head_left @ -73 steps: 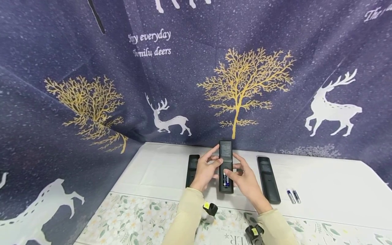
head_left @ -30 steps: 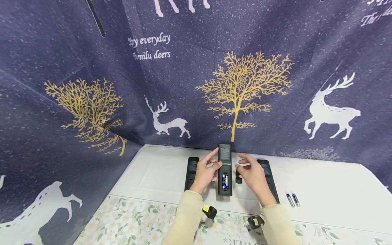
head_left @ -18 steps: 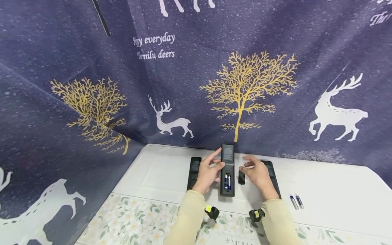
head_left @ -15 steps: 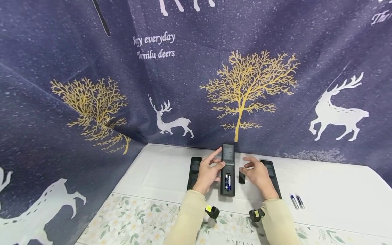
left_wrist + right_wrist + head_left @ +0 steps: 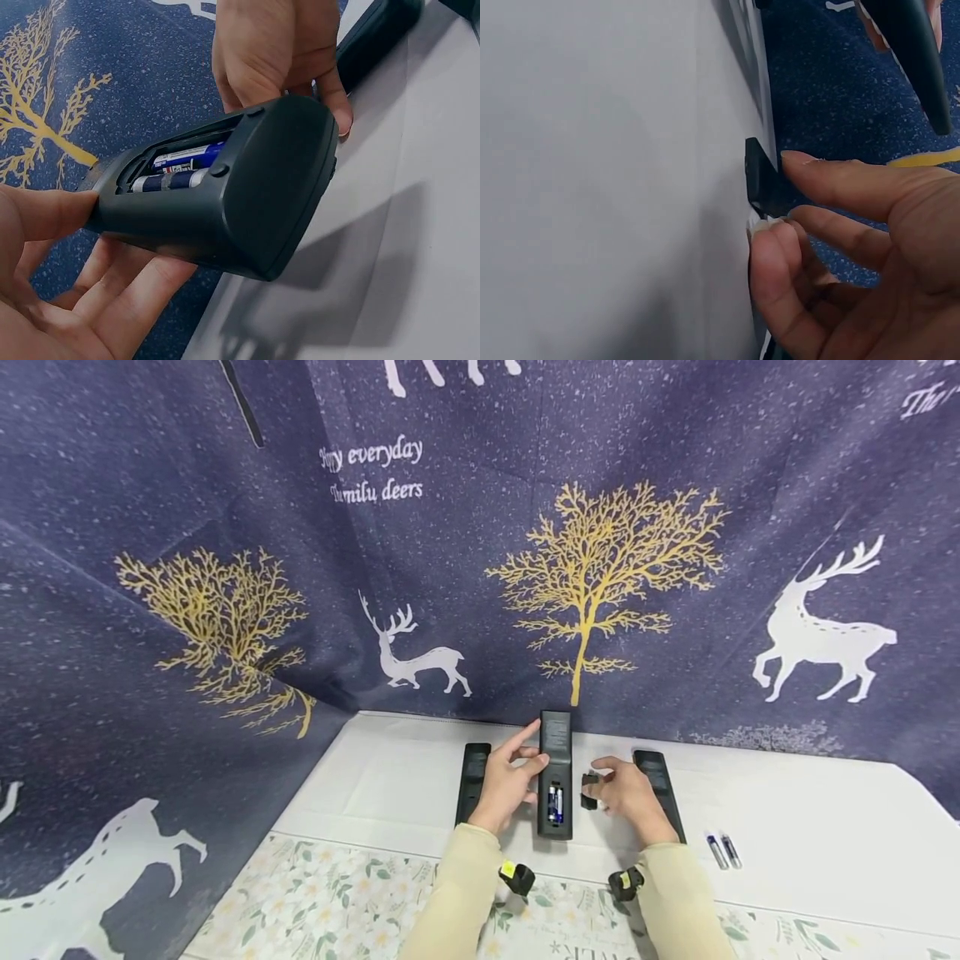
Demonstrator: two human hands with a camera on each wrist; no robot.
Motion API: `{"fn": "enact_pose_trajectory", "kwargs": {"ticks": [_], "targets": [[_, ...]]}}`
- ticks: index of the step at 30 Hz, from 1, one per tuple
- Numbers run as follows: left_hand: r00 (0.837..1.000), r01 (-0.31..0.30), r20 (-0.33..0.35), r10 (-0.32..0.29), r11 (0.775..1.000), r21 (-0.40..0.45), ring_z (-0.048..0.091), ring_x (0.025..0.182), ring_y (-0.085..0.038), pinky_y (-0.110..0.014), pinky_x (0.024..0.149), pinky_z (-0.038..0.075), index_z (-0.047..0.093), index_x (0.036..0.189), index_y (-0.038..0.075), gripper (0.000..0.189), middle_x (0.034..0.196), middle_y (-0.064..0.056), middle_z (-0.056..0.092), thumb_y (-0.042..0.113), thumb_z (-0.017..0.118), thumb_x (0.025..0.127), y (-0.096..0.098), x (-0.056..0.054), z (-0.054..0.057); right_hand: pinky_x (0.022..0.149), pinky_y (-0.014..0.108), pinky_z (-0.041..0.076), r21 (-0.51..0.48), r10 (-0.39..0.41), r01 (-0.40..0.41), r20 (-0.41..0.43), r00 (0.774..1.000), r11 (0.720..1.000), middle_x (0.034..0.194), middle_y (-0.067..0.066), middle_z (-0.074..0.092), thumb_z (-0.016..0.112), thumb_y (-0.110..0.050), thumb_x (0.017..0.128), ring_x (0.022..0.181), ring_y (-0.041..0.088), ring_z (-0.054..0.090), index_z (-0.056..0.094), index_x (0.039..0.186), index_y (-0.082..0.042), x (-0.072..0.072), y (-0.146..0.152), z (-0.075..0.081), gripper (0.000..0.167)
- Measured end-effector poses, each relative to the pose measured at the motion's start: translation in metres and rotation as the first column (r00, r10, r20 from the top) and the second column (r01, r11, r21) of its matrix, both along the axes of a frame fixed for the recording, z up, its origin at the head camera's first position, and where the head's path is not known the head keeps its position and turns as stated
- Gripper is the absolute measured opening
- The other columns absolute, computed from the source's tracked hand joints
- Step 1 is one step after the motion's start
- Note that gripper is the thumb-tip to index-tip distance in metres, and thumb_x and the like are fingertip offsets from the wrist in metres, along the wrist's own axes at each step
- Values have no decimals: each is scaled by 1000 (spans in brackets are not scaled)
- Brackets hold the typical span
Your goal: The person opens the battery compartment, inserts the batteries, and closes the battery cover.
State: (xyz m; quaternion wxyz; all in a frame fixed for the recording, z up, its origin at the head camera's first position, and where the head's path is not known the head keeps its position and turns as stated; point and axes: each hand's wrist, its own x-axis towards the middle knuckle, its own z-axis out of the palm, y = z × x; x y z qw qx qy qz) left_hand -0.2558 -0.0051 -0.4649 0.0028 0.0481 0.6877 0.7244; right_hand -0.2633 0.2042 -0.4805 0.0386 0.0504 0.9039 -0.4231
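Observation:
A black remote control [image 5: 555,747] is held up off the table by my left hand [image 5: 504,785], thumb on one side and fingers on the other. Its battery bay is uncovered and faces up; two blue-and-silver batteries [image 5: 187,159] lie side by side in it. Just right of the remote, my right hand [image 5: 628,795] pinches a small black battery cover [image 5: 589,793] between its fingertips. In the right wrist view the cover [image 5: 762,178] stands on edge, close to the thumb and fingers; part of it is hidden. A gap separates cover and remote.
Another black remote [image 5: 472,772] lies left, partly behind my left hand. A third remote [image 5: 660,781] lies behind my right hand. Two loose batteries [image 5: 723,852] rest farther right on the white table [image 5: 817,827]. A patterned dark-blue cloth [image 5: 675,693] hangs at the back.
My right hand has moved off the remote's battery bay to the right, where it has the cover. Its fingers have since shifted lower around the cover. The left hand keeps its hold.

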Motion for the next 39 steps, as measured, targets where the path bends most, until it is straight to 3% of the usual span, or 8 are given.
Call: {"fn": "enact_pose_trajectory", "kwargs": {"ticks": [20,29,39], "targets": [[1000,-7,14,7,1000,17,67,81,-11,-41,53,60,67,146,35,56,112,-7,64,6,75,99,1,-1,-1,56,30,55,-15,4,-4,-33,999,1000,90,10,67,84,-7,88,59,17,64,70,121,4,-2,1,-6,38],[1000,-11,12,11,1000,23,69,83,-12,-33,49,59,67,147,34,56,112,-7,64,6,75,99,1,-1,-2,58,32,57,-46,61,-66,-105,993,997,102,17,72,85,-4,86,63,19,67,70,111,1,0,4,-6,29],[1000,-9,14,9,1000,22,70,85,-13,-31,49,58,65,149,32,57,114,-8,64,6,75,99,0,0,0,64,38,64,-184,126,-148,-127,984,972,94,13,67,81,7,87,73,22,70,70,109,6,6,8,-2,25]]}}
